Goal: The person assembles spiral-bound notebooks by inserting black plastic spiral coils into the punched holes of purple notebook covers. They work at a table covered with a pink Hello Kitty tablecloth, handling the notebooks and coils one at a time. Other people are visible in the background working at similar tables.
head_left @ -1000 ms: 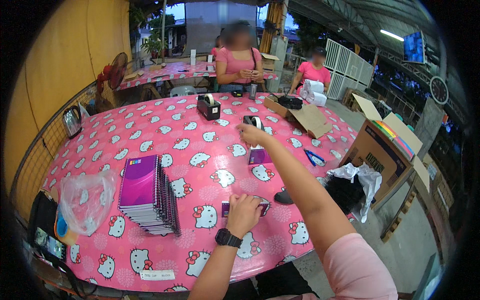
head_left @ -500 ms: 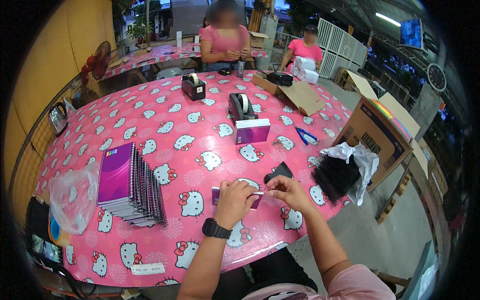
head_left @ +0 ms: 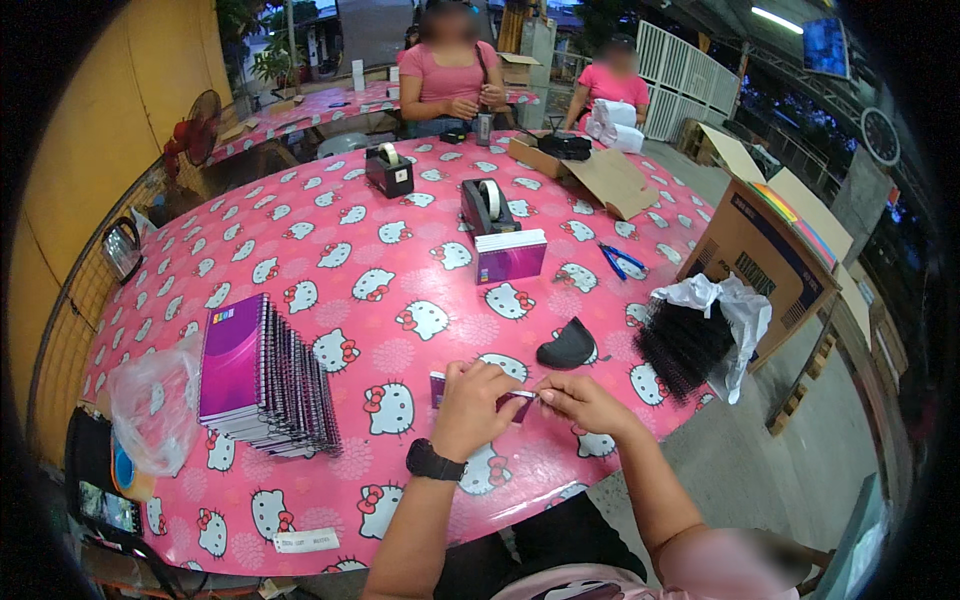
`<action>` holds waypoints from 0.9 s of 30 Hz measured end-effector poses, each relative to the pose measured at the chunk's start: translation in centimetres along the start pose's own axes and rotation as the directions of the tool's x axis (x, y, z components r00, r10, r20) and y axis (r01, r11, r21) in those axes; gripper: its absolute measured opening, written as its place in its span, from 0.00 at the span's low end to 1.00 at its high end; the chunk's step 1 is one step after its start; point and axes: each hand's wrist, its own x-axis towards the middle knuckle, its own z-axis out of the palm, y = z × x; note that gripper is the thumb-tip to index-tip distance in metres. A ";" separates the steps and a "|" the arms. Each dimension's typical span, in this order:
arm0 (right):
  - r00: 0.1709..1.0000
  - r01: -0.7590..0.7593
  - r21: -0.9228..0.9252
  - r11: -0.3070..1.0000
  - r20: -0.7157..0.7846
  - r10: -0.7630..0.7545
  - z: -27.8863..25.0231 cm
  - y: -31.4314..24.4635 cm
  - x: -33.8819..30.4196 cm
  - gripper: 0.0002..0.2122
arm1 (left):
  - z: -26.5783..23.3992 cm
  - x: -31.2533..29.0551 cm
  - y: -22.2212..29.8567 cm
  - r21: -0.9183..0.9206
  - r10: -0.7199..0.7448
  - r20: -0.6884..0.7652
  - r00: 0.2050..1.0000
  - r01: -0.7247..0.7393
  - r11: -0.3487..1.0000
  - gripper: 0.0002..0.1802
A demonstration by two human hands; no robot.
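My left hand [head_left: 474, 402], with a black watch on its wrist, grips a small purple notebook [head_left: 437, 390] held on edge just over the table. Its fingers cover the notebook's middle. At the notebook's right end, my right hand [head_left: 588, 405] has thumb and forefinger pinched together; whatever is between them is too small to make out. Just beyond that hand lies a black half-round pouch-like object [head_left: 567, 345]. To the left stands a tall pile of purple spiral notebooks [head_left: 232, 365]. A smaller stack of purple notebooks [head_left: 510, 265] sits farther off, ahead of my hands.
Two tape dispensers [head_left: 388, 172] stand toward the far side. Blue pliers [head_left: 620, 262] and black wire coils [head_left: 680, 345] in white paper lie right, beside a cardboard box [head_left: 760, 270]. A plastic bag [head_left: 155, 405] and a phone [head_left: 108, 508] are left. Two people in pink are beyond the table.
My right hand has drawn slightly nearer to me, showing more of the black pouch-like object. The left hand keeps its hold on the notebook. The whole view has shifted a little.
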 end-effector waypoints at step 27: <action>0.986 0.053 -0.483 0.874 -0.115 -0.124 -1.3 -0.8 -2.0 0.14 | 1.2 0.2 1.8 -0.002 0.017 0.007 1.000 -0.017 1.000 0.13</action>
